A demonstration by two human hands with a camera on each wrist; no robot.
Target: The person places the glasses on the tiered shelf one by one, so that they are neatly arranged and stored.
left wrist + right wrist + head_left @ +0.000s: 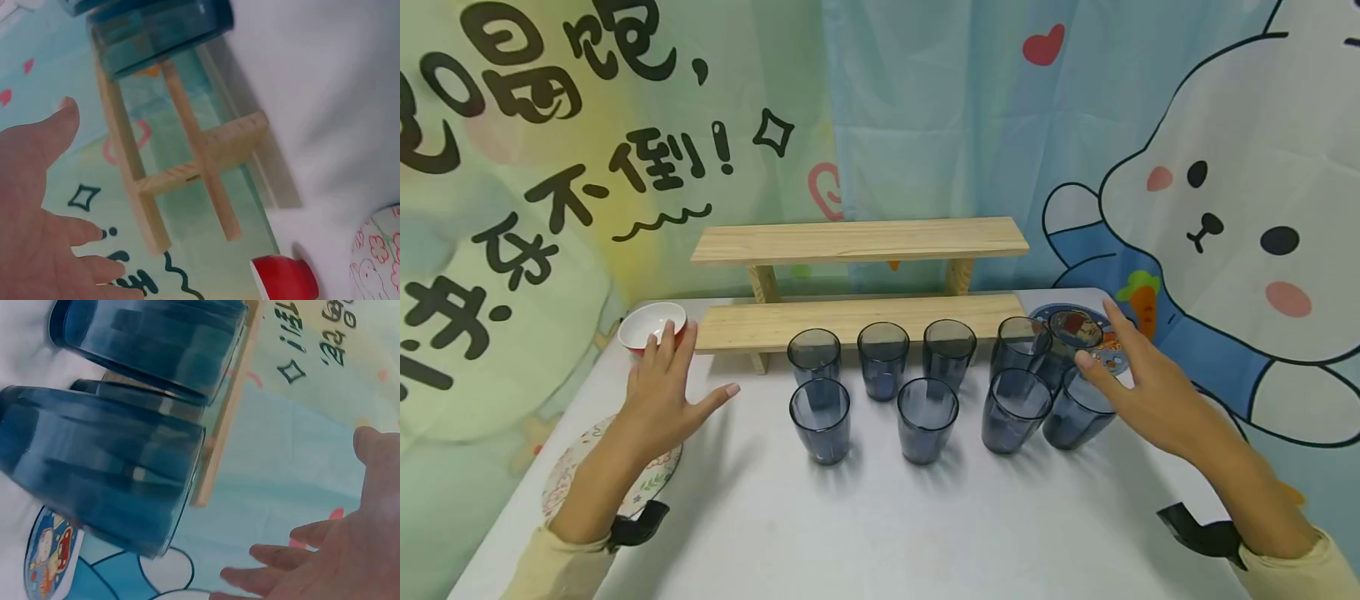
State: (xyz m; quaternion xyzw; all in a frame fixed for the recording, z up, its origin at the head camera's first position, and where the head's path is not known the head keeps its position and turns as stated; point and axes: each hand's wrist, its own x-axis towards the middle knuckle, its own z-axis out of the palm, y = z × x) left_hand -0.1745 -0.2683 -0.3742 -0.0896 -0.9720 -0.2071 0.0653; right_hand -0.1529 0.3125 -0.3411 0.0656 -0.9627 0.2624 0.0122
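Note:
In the head view my left hand (658,404) is spread over the table's left side, its fingertips by a small red bowl with a white inside (652,325); whether they touch it I cannot tell. My right hand (1157,400), also spread, hovers at the right beside a blue-grey glass (1078,408). Several such glasses stand upright in two rough rows, among them one front left (822,423). The right wrist view shows the right hand (337,550) with nothing in it, near a glass (100,469). In the left wrist view the left hand (56,219) holds nothing.
A two-tier wooden shelf (857,242) stands at the back of the white table (910,533). A patterned plate (658,483) lies under the left forearm. A blue plate (1116,354) lies behind the right-hand glasses. A printed cloth (910,108) hangs behind.

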